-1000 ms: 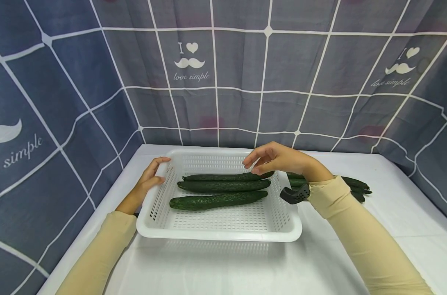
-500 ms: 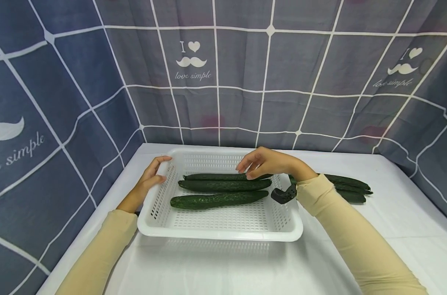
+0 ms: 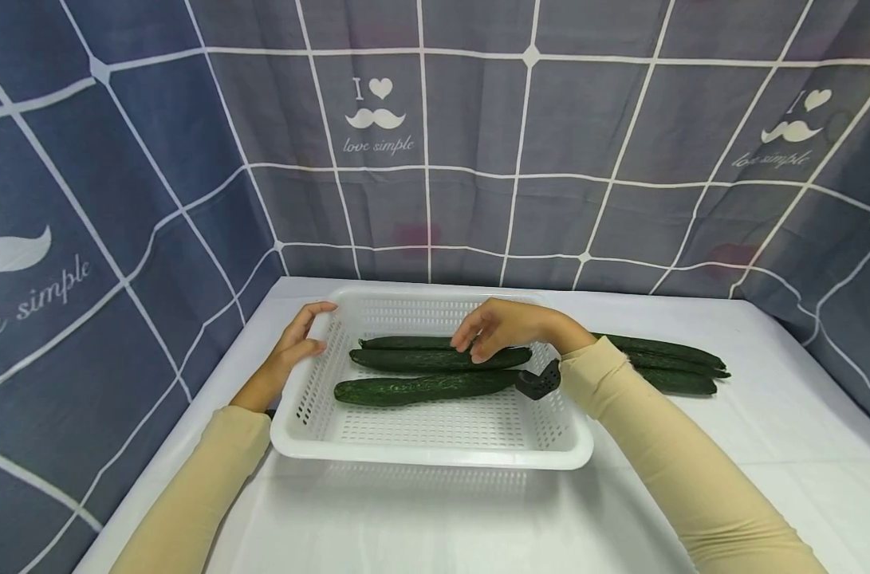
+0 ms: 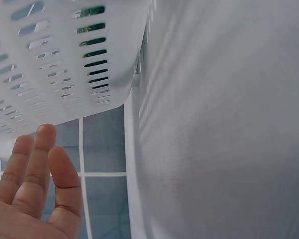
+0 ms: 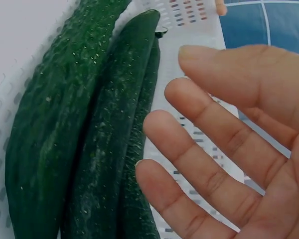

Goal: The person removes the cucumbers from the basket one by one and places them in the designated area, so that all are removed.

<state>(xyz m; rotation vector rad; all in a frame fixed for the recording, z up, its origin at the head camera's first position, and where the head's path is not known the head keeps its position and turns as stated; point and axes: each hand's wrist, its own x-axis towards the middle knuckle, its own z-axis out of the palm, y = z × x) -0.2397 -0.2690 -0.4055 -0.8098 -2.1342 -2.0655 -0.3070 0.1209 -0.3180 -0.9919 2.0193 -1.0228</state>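
Observation:
My left hand rests at the left rim of a white perforated plastic basket, thumb and forefinger on the edge. In the left wrist view its other fingers extend loosely beside the basket's slotted wall. Inside the basket lie three long green cucumbers, side by side: a front cucumber, a middle cucumber and a back cucumber partly hidden by my right hand. That right hand hovers over their right halves. In the right wrist view its spread, gently bent fingers hold nothing.
Several more cucumbers lie on the white table to the right of the basket, partly behind the right forearm. A dark blue and grey curtain with white lines surrounds the table at the back and sides.
My right hand has moved left and a little nearer over the basketed cucumbers, uncovering more of the pile on the right. The left hand stays at the rim.

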